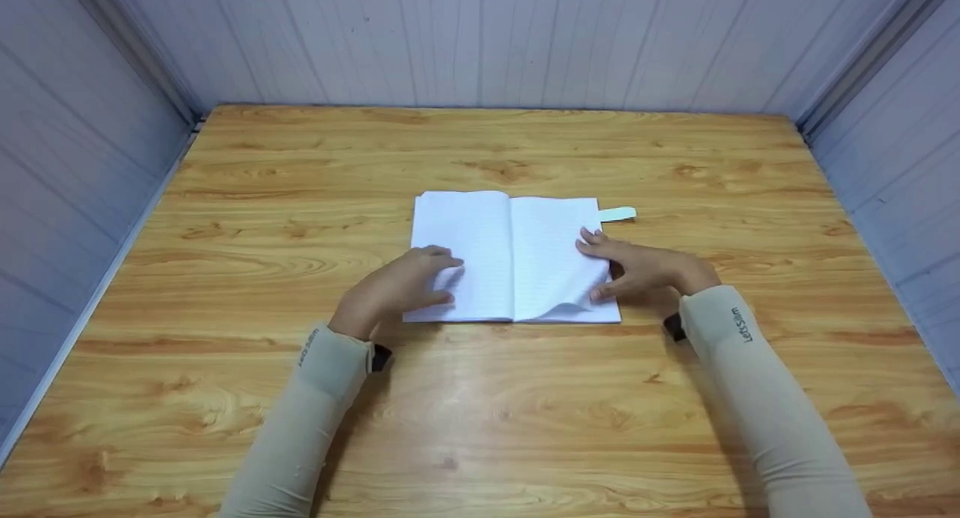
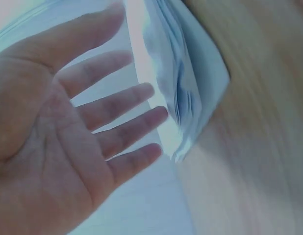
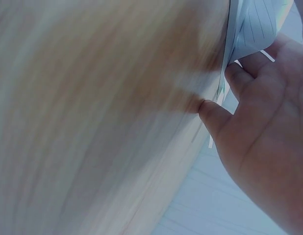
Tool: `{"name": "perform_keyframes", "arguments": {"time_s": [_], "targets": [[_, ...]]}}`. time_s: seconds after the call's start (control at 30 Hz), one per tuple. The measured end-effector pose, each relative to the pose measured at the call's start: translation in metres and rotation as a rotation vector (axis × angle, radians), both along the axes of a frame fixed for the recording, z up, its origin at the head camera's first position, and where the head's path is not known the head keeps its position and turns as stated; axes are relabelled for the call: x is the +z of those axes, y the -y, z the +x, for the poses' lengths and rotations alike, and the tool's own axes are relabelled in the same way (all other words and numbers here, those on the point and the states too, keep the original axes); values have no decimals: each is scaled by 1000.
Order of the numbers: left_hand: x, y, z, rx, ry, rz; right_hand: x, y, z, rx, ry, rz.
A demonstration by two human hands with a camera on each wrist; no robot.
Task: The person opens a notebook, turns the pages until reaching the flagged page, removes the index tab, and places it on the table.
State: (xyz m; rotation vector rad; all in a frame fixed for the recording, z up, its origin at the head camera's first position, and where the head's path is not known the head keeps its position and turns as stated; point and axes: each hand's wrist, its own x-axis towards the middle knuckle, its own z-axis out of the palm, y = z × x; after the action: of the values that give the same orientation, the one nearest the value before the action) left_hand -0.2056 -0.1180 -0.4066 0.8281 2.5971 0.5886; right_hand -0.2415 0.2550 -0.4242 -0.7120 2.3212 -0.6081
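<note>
A notebook [image 1: 551, 256] lies spread on the wooden table, its pages white and faintly lined. Over the left page [image 1: 480, 233] is my left hand [image 1: 409, 278], fingers extended and holding nothing; the left wrist view shows its palm beside the page stack [image 2: 178, 98]. At the outer edge of the right page my right hand [image 1: 637, 267] touches the paper, thumb and fingers apart. The lower corner of that page [image 1: 566, 306] curls upward near the thumb. In the right wrist view the curled page [image 3: 257, 32] partly hides the fingers.
A pale tab [image 1: 617, 214] sticks out past the notebook's upper right edge. The wooden table [image 1: 480, 413] reaches to panelled walls [image 1: 480, 46] at the back and both sides.
</note>
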Motion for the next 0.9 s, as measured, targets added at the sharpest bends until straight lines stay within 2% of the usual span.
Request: {"name": "perform_keyframes", "arguments": {"time_s": [0.2,0.37,0.57,0.73,0.9], "targets": [[-3,-20,6,9,-75,140,-1,0,0,9,-12,1],[-5,-41,10,23,-83,243,-1,1,0,4,-6,8],[-7,-68,12,1,-90,364,-1,1,-1,6,-8,15],[-8,-89,13,-25,-63,394,-1,0,-2,6,-12,6],[-8,-106,13,-61,-40,344,-1,0,-1,-12,-10,11]]}}
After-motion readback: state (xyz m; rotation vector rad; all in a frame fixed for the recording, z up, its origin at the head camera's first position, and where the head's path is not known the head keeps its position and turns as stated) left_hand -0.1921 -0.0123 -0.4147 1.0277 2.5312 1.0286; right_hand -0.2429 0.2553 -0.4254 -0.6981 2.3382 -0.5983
